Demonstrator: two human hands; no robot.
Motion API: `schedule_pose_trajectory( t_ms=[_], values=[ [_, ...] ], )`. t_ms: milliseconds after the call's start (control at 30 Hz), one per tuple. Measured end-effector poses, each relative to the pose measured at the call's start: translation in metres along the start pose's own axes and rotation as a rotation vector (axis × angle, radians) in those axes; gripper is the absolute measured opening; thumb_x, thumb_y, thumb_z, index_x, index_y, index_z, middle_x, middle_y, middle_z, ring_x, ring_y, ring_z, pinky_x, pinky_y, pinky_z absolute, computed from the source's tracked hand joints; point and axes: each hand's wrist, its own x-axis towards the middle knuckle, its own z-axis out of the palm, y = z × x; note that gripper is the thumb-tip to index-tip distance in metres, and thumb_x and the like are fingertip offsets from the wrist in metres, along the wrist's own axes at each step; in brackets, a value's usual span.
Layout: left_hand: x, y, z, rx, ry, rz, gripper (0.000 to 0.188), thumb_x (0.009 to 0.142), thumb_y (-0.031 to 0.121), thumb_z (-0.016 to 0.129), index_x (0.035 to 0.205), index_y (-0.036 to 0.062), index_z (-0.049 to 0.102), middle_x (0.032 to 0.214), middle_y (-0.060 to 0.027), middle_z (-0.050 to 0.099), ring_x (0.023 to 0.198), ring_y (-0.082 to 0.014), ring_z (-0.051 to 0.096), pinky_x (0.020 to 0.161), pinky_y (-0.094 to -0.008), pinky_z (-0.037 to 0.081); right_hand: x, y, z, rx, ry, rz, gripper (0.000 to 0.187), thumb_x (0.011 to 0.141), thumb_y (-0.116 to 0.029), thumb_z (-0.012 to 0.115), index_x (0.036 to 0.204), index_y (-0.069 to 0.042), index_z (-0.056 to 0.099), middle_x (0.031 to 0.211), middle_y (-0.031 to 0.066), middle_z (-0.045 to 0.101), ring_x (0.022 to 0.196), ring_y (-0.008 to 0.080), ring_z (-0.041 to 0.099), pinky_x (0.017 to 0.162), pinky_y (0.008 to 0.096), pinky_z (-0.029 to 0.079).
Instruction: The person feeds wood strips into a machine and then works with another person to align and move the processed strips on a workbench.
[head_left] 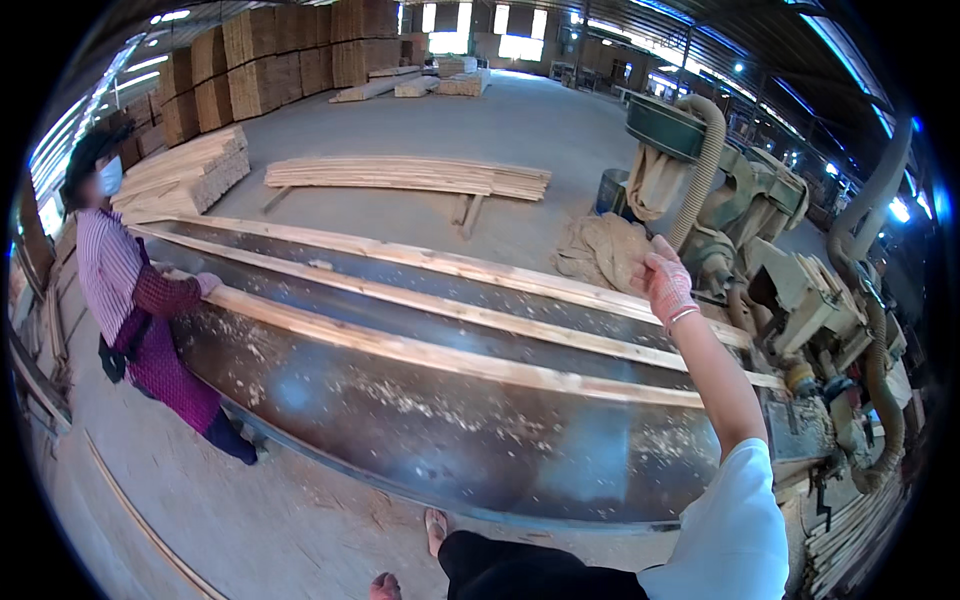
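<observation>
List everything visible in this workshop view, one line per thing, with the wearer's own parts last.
metal table: one, grey, dusted with sawdust, across the middle.
long planks: three, pale wood, lying lengthwise on the table.
low plank pile: one, pale, on the floor behind the table.
tall lumber stacks: several, tan, along the far left wall.
machine: one, green and cream, with ribbed hoses, at right.
sack: one, tan, beside the machine.
co-worker: one, in a purple checked shirt, at the table's left end, hand on a plank.
right hand: gloved pink-white, raised over the planks' right end.
feet: two, in sandals, bottom edge.
left hand: not in view.
</observation>
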Motion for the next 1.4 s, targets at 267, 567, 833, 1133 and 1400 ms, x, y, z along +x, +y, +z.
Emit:
schedule_pose_trajectory(
  t_ms=[267,567,833,1133,1400],
  values=[
    [0.049,0.302,-0.048,-0.092,-0.105,0.473,0.029,0.098,0.023,0.063,0.120,0.0050,0.065,0.119,-0.0186,0.068,0.116,-0.0348,0.063,0.101,-0.0446,0.048,0.082,0.069,0.159,0.049,0.009,-0.025,0.072,0.092,0.005,0.053,0.157,-0.017,0.034,0.089,0.0085,0.069,0.060,0.0162,0.059,0.047,0.0314,0.046],
    [0.277,0.352,-0.121,0.501,0.234,0.936,0.048,0.076,0.035,0.076,0.116,0.0106,0.064,0.122,-0.0141,0.064,0.120,-0.0373,0.055,0.108,-0.0503,0.040,0.061,0.061,0.263,-0.498,-0.164,-0.158,0.056,0.097,-0.012,0.061,0.151,-0.012,0.045,0.107,0.0096,0.072,0.074,0.0178,0.065,0.068,0.0321,0.054],
    [0.343,0.403,-0.175,0.766,0.313,0.982,0.055,0.086,0.040,0.068,0.132,0.0111,0.059,0.140,-0.0131,0.057,0.135,-0.0341,0.047,0.116,-0.0530,0.033,-0.140,0.233,0.233,-1.656,-0.426,-0.119,0.053,0.093,-0.045,0.059,0.135,-0.013,0.057,0.116,0.0185,0.068,0.108,0.0387,0.064,0.095,0.0494,0.050],
    [0.351,0.408,-0.190,0.820,0.066,0.867,0.069,0.088,0.053,0.063,0.144,0.0143,0.054,0.152,-0.0119,0.049,0.143,-0.0338,0.039,0.122,-0.0563,0.021,-0.230,0.367,0.279,-1.705,-0.003,-0.323,0.040,0.093,-0.031,0.053,0.123,-0.006,0.060,0.128,0.0192,0.058,0.127,0.0430,0.045,0.118,0.0628,0.020],
    [0.371,0.394,-0.181,0.845,-0.053,1.063,0.070,0.081,0.054,0.067,0.140,0.0181,0.057,0.149,-0.0095,0.051,0.141,-0.0342,0.040,0.121,-0.0567,0.023,-0.222,0.372,0.272,-1.747,-0.024,-0.287,0.042,0.094,-0.034,0.051,0.126,-0.008,0.058,0.128,0.0176,0.056,0.128,0.0419,0.044,0.120,0.0620,0.017]
  ],
)
